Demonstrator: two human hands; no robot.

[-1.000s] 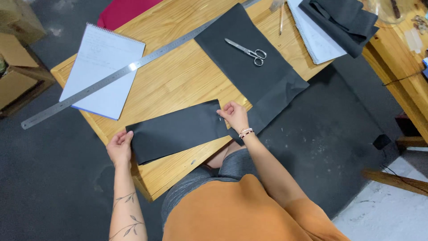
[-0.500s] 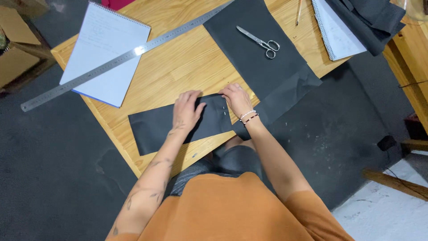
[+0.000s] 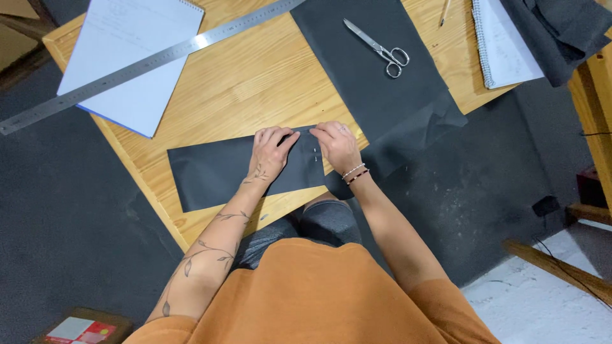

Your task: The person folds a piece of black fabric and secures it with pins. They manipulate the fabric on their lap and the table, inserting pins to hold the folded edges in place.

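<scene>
A long strip of dark grey fabric point(image 3: 210, 169) lies across the near corner of the wooden table point(image 3: 255, 83). My left hand point(image 3: 271, 151) lies flat on the strip's right part, fingers pointing right. My right hand point(image 3: 338, 145) presses on the strip's right end, fingertips meeting those of the left at the top edge. Small metal pins point(image 3: 315, 155) show in the fabric between the two hands. Neither hand grips anything.
A larger dark fabric piece point(image 3: 376, 83) with scissors point(image 3: 379, 48) on it hangs over the table edge. A long steel ruler point(image 3: 146, 64) crosses a white sheet point(image 3: 134, 57). A notebook point(image 3: 500, 41), pen point(image 3: 444, 13) and folded dark cloth point(image 3: 561, 28) sit far right.
My left hand moved from the strip's left end across to its right part beside my right hand. Both hands now rest together near the pins.
</scene>
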